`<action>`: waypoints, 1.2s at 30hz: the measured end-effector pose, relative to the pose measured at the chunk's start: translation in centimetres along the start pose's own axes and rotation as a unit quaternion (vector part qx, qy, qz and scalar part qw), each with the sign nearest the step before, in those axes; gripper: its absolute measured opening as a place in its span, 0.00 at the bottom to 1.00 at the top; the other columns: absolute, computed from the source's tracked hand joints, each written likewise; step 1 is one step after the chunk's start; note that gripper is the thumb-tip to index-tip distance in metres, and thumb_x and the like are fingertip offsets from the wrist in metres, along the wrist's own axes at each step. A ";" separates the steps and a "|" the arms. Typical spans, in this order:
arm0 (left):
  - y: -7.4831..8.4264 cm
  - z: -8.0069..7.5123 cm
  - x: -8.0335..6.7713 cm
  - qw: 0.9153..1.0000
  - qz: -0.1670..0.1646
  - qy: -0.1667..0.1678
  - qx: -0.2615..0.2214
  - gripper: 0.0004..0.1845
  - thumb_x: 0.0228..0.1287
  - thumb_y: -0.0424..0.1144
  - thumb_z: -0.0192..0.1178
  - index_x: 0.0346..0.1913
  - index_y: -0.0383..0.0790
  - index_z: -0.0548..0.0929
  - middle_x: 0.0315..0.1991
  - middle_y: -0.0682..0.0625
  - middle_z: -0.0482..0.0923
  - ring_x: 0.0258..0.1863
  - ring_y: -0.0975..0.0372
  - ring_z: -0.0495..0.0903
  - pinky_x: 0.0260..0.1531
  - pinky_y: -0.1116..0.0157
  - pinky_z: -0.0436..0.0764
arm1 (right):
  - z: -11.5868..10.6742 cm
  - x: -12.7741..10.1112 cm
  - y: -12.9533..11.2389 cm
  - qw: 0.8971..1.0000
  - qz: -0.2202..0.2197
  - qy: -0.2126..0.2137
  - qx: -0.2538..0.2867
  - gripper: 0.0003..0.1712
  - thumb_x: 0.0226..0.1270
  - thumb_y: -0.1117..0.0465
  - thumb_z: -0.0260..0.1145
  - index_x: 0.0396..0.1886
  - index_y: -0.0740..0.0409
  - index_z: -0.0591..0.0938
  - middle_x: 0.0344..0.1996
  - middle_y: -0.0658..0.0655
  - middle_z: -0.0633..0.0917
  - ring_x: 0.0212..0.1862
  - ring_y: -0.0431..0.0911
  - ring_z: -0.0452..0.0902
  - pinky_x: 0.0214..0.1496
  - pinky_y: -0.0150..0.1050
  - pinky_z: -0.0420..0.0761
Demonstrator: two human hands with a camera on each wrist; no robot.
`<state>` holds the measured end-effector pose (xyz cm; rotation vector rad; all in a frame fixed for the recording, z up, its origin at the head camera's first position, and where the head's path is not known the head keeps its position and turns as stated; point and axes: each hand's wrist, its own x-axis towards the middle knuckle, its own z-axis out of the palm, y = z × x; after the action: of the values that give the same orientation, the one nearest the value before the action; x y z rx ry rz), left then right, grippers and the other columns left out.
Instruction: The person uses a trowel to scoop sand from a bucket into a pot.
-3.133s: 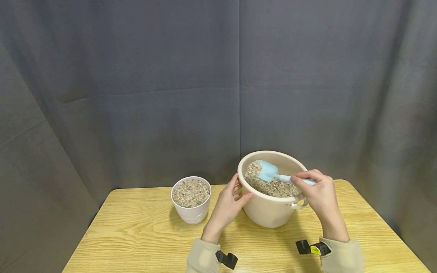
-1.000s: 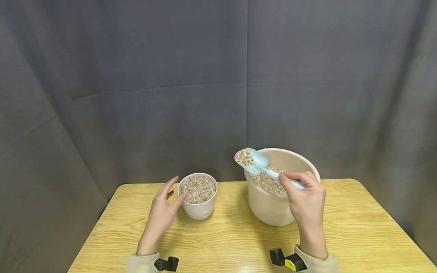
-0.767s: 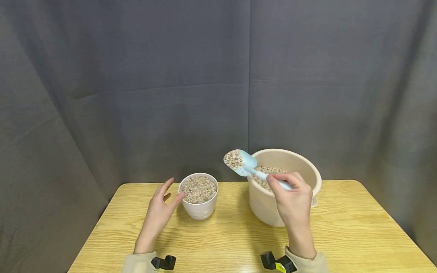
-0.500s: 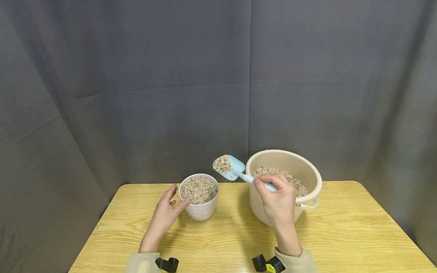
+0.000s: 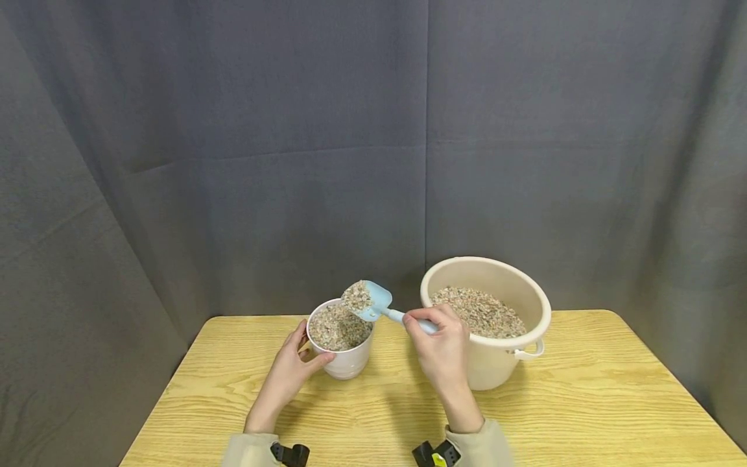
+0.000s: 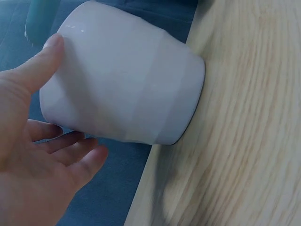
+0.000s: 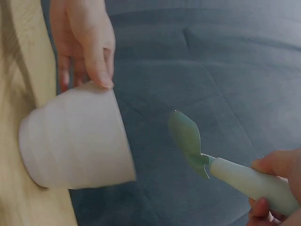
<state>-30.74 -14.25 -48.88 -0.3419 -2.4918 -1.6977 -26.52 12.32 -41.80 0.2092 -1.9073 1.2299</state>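
A small white pot (image 5: 348,360) full of gravel stands on the wooden table (image 5: 560,402). My left hand (image 5: 303,353) holds it, thumb on the near wall and fingers round its left side. The left wrist view shows the thumb (image 6: 47,59) lying on the pot (image 6: 127,80). My right hand (image 5: 428,327) grips the handle of a light blue scoop (image 5: 373,301). The scoop's blade carries a heap of gravel and hangs just above the pot's right rim. In the right wrist view the scoop (image 7: 188,136) hovers beside the pot (image 7: 75,141).
A large beige bucket (image 5: 496,364) half full of gravel stands right of the pot, close behind my right hand, with a small handle lug on its right side. A dark grey curtain (image 5: 233,162) hangs behind and beside the table.
My right hand has carried the loaded scoop left from over the bucket to above the pot. My left hand has moved from the bucket to the pot and closed round it.
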 end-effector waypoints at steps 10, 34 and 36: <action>-0.5 0.7 0.0 1.000 0.011 0.009 -0.017 0.50 0.54 0.45 0.75 0.75 0.36 0.58 0.70 0.35 0.58 0.68 0.45 0.63 0.63 0.54 0.72 | 2.3 -1.3 1.7 0.999 -0.010 -0.027 -0.035 0.04 0.48 0.65 0.76 0.22 0.52 0.89 0.22 0.44 0.79 0.26 0.40 0.74 0.27 0.35 0.73; -0.4 0.5 0.2 1.000 0.010 0.007 -0.025 0.45 0.59 0.41 0.71 0.74 0.37 0.59 0.70 0.35 0.57 0.68 0.43 0.62 0.63 0.50 0.72 | 4.0 1.8 -0.2 0.962 -0.204 -0.148 -0.104 0.08 0.49 0.71 0.73 0.22 0.53 0.86 0.23 0.47 0.74 0.24 0.40 0.71 0.24 0.34 0.77; -0.4 0.5 0.1 1.000 0.010 0.007 -0.022 0.45 0.58 0.43 0.71 0.75 0.38 0.59 0.70 0.36 0.58 0.68 0.44 0.62 0.63 0.52 0.72 | 3.9 1.9 -0.3 0.960 -0.211 -0.152 -0.104 0.08 0.50 0.71 0.73 0.22 0.53 0.86 0.23 0.47 0.74 0.24 0.40 0.71 0.24 0.34 0.77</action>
<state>-30.94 -13.91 -49.36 -0.3559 -2.4371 -1.7432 -29.72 9.52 -40.94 0.6877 -2.0927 0.7353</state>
